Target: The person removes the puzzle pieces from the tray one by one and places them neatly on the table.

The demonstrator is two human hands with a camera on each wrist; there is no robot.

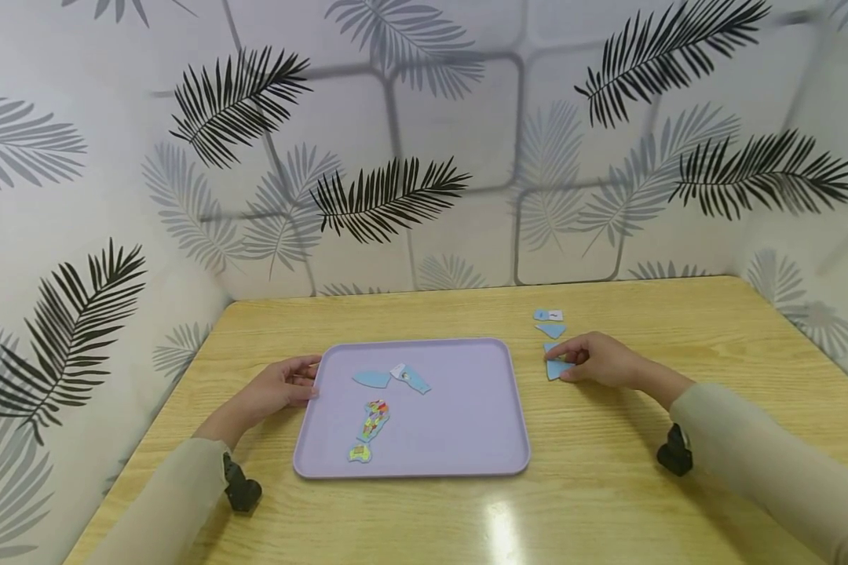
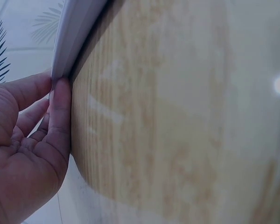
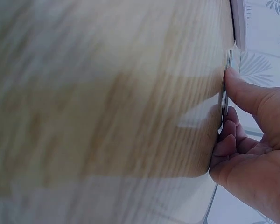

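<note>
While holding the left rim of the lavender tray (image 1: 459,416) between bent thumb and fingers of the left hand (image 1: 283,384), pinching a blue piece (image 1: 555,370) on the wooden table (image 1: 424,518) with the right hand (image 1: 601,359), to the right of the tray. Bending the right thumb and fingers in over that blue piece, nearly closed, partly covering it and giving no sure sign of any gap beneath. Showing in the tray, toward the far left, a rounded blue piece (image 1: 372,379) just beside a longer blue piece (image 1: 413,380), and nearer, a colourful piece (image 1: 374,420) above a small yellow-green piece (image 1: 360,453). Showing also, on the table beyond the right hand, a triangular piece (image 1: 553,330) and a blue-and-white piece (image 1: 548,315). Apparently being at the step of picking up a loose piece for the tray. Probably calling next for raising the blue piece clear, carrying it left over the right rim and turning it toward a matching edge.
</note>
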